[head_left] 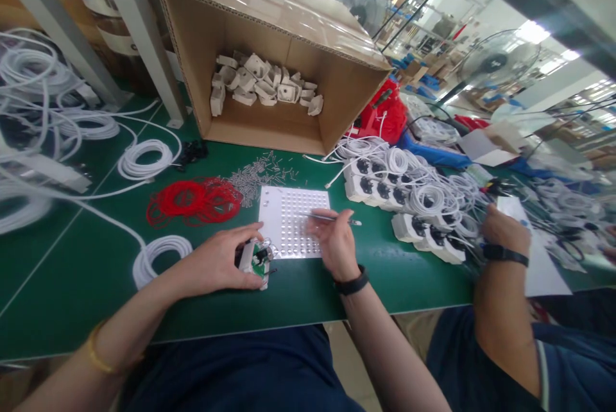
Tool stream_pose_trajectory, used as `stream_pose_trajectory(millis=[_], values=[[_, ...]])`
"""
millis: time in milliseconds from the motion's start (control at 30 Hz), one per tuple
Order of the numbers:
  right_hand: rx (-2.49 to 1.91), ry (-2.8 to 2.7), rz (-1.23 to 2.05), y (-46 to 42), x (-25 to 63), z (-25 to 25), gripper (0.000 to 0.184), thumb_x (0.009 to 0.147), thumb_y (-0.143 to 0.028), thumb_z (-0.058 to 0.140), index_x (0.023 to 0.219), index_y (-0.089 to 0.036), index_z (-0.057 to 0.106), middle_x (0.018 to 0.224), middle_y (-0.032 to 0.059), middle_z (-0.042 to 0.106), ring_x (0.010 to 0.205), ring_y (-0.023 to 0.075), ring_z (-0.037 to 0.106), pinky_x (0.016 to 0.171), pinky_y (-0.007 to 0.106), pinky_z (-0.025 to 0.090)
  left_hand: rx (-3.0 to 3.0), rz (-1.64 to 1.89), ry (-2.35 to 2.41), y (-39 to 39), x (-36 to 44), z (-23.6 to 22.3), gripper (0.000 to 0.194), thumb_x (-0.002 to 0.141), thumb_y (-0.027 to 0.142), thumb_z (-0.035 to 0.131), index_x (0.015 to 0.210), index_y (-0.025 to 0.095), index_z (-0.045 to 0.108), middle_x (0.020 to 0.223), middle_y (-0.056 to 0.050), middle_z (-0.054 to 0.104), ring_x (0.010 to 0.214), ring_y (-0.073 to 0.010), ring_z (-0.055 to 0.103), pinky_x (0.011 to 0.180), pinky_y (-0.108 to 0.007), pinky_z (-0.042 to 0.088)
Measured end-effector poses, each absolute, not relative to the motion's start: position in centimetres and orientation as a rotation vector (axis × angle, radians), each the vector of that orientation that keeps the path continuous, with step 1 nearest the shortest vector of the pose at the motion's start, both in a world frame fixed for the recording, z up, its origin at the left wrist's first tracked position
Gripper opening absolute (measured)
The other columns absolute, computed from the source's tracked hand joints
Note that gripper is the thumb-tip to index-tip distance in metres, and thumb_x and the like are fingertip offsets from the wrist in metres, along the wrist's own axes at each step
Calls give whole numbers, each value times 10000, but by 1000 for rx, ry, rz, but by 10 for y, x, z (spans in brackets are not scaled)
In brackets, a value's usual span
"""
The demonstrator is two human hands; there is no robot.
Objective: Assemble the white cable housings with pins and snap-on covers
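My left hand (228, 261) is closed around a small white plastic housing (246, 259) on the green table. A green circuit board (258, 257) with a black part and thin wires shows in its open side. My right hand (335, 242) is closed on a slim metal tool (328, 217) that looks like tweezers, lying across the hand. Its fingertips are blurred, and the tool's working end is hard to make out. Beneath and beside that hand lies a white sheet (271, 219) with rows of small shiny round dots (293, 223).
Beyond the sheet are loose screws (253, 178) and red wire loops (185, 202). An open carton (269, 133) holds white housings (257, 67). White cable coils (147, 158) lie left; housings with cables (404, 229) stand right. A co-worker's hand (505, 230) is farther right.
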State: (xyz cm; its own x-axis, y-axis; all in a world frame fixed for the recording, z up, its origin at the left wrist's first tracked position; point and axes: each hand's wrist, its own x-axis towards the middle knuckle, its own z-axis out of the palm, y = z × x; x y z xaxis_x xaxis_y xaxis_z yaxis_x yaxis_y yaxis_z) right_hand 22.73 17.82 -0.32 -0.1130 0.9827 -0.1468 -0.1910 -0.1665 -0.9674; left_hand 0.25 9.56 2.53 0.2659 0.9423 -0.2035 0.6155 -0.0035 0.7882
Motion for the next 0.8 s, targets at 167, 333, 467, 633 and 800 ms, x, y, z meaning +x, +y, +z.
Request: stream_pose_trajectory(millis=[167,333,467,633,800], values=[[-1220,-916,1488,209,194,-3,675,802,-738,266,747,-152,599,500,21,566,388,106,507,371,203,418,1745,486,1393,107,-4,27,677,577,540,718,1167,242,572,1373,-71,470,1229,-294,467,1021,-423,385],[-1233,-1069,1361,221,181,-11,456,758,-597,542,772,-143,582,593,35,646,479,127,596,479,240,509,1746,449,1332,135,-8,42,533,609,505,704,1075,264,609,1433,-30,393,1259,-285,433,993,-403,404],[-1270,-1114,1269,222,179,-15,297,665,-383,715,768,-143,573,573,13,654,484,143,617,495,249,525,1749,364,1307,151,-5,45,440,628,500,676,983,242,638,1437,-43,385,1162,-308,522,905,-380,457],[-1349,-1179,1150,219,177,-15,237,744,-369,637,744,-135,598,608,45,679,518,166,647,515,268,548,1738,374,1380,152,-2,38,472,624,540,654,977,228,642,1436,-63,384,1066,-304,580,831,-348,486],[-1332,-1199,1169,221,177,-17,236,748,-366,639,735,-138,584,613,47,682,538,170,657,535,275,556,1736,377,1389,150,-2,36,475,625,546,653,975,225,643,1430,-51,394,1080,-308,569,834,-349,480]])
